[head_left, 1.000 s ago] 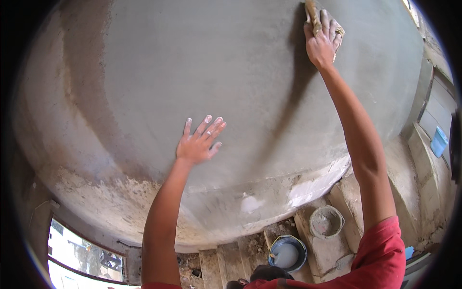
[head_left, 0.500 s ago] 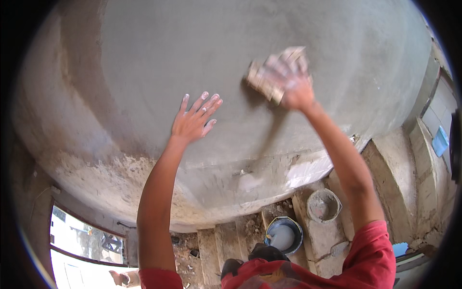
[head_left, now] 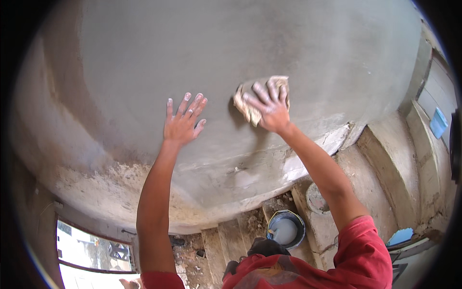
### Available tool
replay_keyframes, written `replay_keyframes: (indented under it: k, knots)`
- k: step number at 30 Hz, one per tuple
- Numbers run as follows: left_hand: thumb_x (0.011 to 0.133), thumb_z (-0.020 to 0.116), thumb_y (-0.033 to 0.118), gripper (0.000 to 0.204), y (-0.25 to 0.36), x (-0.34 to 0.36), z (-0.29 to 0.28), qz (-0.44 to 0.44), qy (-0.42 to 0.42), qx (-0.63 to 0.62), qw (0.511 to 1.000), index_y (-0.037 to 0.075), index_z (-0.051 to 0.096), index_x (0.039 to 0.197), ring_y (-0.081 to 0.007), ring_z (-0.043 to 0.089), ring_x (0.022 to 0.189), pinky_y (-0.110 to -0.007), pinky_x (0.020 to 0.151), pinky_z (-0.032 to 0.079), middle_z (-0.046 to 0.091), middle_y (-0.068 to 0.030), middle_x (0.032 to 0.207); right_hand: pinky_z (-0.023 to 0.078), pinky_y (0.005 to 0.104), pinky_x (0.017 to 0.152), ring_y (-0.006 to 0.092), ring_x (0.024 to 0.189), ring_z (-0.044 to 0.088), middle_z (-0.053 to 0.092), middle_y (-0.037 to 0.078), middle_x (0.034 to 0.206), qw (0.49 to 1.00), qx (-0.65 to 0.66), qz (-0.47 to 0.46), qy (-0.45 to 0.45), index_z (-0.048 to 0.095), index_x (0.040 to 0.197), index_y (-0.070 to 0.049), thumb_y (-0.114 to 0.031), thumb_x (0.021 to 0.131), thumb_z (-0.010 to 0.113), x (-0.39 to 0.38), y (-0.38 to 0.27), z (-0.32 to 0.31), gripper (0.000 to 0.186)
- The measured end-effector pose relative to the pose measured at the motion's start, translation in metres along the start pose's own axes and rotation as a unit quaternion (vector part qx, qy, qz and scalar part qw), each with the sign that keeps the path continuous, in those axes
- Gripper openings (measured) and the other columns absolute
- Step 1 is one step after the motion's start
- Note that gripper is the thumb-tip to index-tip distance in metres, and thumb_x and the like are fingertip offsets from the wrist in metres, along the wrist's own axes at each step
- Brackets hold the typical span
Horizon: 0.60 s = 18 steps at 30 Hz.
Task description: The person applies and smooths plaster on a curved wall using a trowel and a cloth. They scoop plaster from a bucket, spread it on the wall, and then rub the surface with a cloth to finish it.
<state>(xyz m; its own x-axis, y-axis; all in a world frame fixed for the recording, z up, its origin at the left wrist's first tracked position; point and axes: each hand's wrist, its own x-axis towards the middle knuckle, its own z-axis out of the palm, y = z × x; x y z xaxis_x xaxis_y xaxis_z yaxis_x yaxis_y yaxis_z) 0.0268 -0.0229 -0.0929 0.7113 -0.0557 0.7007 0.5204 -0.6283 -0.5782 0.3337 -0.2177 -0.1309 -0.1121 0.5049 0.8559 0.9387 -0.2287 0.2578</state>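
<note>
Grey, freshly smoothed plaster covers the wall (head_left: pixel 192 43) in front of me. With fingers spread, my right hand (head_left: pixel 273 108) presses a crumpled beige pad (head_left: pixel 248 103) flat against it; whether the pad is cloth, sponge or paper I cannot make out. To its left, my left hand (head_left: pixel 182 123) is open and holds nothing, its fingers stretched upward at the plaster. White residue coats the fingertips of both hands. Whether the left palm touches the wall cannot be seen.
A dark bucket (head_left: pixel 301 230) of greyish liquid stands below, among concrete steps (head_left: pixel 385 159). Partly behind my right forearm is a pale, crusted bucket (head_left: pixel 315 200). Rubble (head_left: pixel 260 219) lies along the wall's foot. A window (head_left: pixel 94 245) is at lower left, a blue object (head_left: pixel 438 123) at far right.
My right hand has swept the pad down and slightly left across the plaster. My left hand sits a little further left in view, still open.
</note>
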Motion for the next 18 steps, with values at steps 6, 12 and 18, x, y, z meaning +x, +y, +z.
replay_keyframes:
  k: [6, 12, 18]
  knots:
    - [0.104, 0.059, 0.056, 0.075, 0.01, 0.054, -0.019, 0.047, 0.011, -0.007, 0.999, 0.037, 0.033, 0.172, -0.0152, 0.027, 0.164, -0.06, 0.134, 0.02, 0.031, 0.0138, 0.178, 0.018, 0.0714, 0.127, 0.0453, 0.16, 0.033, 0.044, 0.004, 0.173, 0.997, -0.006, -0.004, 0.073, 0.055, 0.16, -0.043, -0.035, 0.095, 0.069, 0.086, 0.058, -0.053, 0.067]
    - [0.1, 0.06, 0.062, 0.08, 0.022, 0.062, -0.011, 0.042, 0.065, 0.038, 0.996, 0.038, 0.032, 0.172, -0.0141, 0.027, 0.164, -0.058, 0.134, 0.022, 0.031, 0.0151, 0.178, 0.02, 0.0706, 0.126, 0.0472, 0.16, 0.031, 0.04, 0.009, 0.174, 0.947, -0.073, 0.152, 0.275, 0.05, 0.164, -0.033, -0.037, 0.099, 0.07, 0.181, 0.098, -0.082, 0.068]
    - [0.101, 0.059, 0.061, 0.08, 0.022, 0.064, -0.014, 0.039, 0.05, 0.029, 0.998, 0.038, 0.03, 0.173, -0.0144, 0.025, 0.165, -0.059, 0.134, 0.021, 0.029, 0.0145, 0.178, 0.006, 0.0759, 0.126, 0.0547, 0.163, 0.02, 0.037, 0.017, 0.175, 0.992, 0.015, 0.095, 0.083, 0.057, 0.161, -0.033, -0.037, 0.098, 0.064, 0.013, 0.011, -0.002, 0.063]
